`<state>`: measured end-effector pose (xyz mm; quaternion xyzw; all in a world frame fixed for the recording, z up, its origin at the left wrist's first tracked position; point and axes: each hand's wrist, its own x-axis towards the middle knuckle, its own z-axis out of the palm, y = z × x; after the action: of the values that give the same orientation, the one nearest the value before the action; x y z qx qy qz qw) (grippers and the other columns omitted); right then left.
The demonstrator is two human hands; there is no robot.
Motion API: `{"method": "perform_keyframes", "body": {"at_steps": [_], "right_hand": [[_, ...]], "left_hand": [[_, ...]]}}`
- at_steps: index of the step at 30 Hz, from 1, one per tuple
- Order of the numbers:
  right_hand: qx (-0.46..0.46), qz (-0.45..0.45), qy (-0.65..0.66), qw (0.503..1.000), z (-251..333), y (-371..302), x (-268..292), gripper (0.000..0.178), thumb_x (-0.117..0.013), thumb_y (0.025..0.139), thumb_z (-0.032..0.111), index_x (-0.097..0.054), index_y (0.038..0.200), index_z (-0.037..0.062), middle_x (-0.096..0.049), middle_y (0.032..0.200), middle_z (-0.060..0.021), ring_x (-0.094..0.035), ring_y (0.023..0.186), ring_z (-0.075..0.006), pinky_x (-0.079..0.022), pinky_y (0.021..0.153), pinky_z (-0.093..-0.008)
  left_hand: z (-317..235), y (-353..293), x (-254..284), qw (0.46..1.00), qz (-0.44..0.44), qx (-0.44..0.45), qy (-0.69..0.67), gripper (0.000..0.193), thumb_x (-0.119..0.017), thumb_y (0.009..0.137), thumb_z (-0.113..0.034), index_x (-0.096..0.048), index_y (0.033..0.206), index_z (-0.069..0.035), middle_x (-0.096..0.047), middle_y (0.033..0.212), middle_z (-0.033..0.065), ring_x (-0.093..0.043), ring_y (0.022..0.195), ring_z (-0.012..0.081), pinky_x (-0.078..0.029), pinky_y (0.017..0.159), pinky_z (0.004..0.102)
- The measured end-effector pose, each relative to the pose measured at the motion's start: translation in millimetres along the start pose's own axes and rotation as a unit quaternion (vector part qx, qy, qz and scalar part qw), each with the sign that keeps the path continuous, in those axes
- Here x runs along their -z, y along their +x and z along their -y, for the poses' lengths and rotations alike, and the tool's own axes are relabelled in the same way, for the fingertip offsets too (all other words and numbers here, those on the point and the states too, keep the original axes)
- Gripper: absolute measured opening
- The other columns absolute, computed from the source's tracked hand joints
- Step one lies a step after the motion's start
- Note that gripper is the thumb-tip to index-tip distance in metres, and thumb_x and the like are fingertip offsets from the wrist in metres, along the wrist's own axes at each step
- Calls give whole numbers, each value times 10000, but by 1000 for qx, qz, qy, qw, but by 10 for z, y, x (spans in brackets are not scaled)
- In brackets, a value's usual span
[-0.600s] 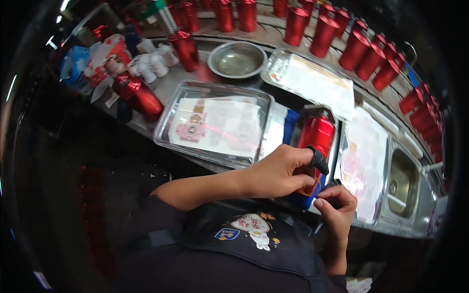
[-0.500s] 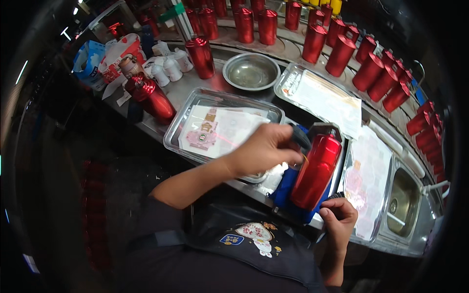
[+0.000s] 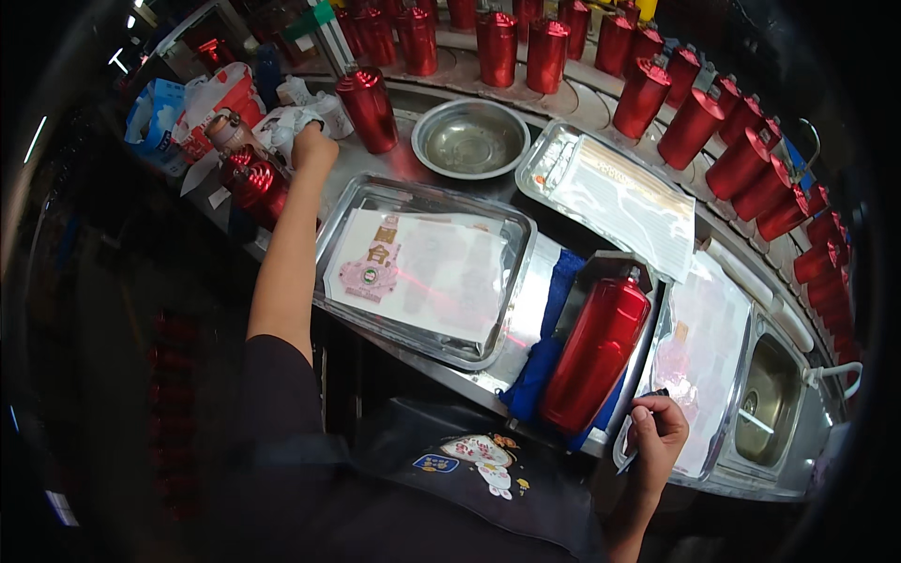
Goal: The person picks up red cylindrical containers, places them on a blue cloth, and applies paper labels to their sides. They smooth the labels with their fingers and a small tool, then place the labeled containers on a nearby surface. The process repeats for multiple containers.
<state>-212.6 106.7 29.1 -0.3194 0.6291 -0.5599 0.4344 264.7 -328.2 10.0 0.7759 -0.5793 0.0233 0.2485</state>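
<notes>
My left hand point(image 3: 314, 148) reaches to the far left, among white bottles point(image 3: 297, 91) and a crumpled-looking white thing point(image 3: 280, 129). Its fingers are mostly hidden, with a small dark bit at their tips. Close to my body, my right hand point(image 3: 660, 432) is closed on a thin dark tool point(image 3: 630, 462), its kind unclear. Left of that hand, a glossy red bottle point(image 3: 599, 352) lies tilted in a metal holder point(image 3: 603, 264) over a blue cloth point(image 3: 537, 372). A clear tray point(image 3: 481, 361) left of the bottle holds printed transfer sheets point(image 3: 427, 272) in liquid.
A metal bowl point(image 3: 472, 139) of liquid and a tray with a striped sheet point(image 3: 624, 192) stand behind. Rightward are another sheet point(image 3: 699, 352) and a sink point(image 3: 765, 399). Several red bottles point(image 3: 693, 129) line the curved conveyor. Bags point(image 3: 218, 105) and a red bottle point(image 3: 253, 190) stand left.
My left hand has left the red bottle in the holder and swung far left to the white bottles. My right hand stays near the holder, slightly lower.
</notes>
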Motion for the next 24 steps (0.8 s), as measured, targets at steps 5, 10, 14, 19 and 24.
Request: {"method": "perform_keyframes", "body": {"at_steps": [5,10,14,19,24], "right_hand": [[3,-14,-23,1000,60,11,23,112,-691,902,96,-675,936,-9,-593,719,5,-456,540,-37,-318,485,-184],[1,-2,-26,1000,50,48,22,112,-690,903,98,-677,945,-5,-600,729,-1,-463,545,-38,-321,486,-183],[-9,14,-31,999,40,72,-5,118,-690,905,105,-680,949,-4,-631,775,-15,-471,555,-40,-325,487,-181],[-19,10,-30,999,67,17,-46,118,-688,908,105,-684,950,-5,-654,813,-25,-485,592,-35,-341,526,-178],[-19,4,-46,999,47,14,-22,115,-679,915,101,-684,950,-8,-658,818,-23,-490,610,-34,-347,551,-179]], "left_hand": [[-283,-559,136,966,166,-56,-191,223,-740,770,-79,-681,966,9,-720,827,119,-688,754,265,-537,711,374],[94,-935,-100,946,234,-141,-176,254,-781,713,-64,-598,859,33,-714,818,139,-702,806,293,-534,748,392],[73,-1118,-58,927,259,-210,-172,320,-802,701,-68,-575,902,35,-711,936,164,-688,892,291,-527,793,387],[62,-1152,-52,935,254,-212,-126,363,-835,689,-121,-571,898,17,-703,930,148,-680,866,300,-530,792,399],[32,-1086,-104,935,274,-204,-100,385,-862,664,-168,-577,868,-10,-692,879,120,-674,822,295,-529,748,393]]}}
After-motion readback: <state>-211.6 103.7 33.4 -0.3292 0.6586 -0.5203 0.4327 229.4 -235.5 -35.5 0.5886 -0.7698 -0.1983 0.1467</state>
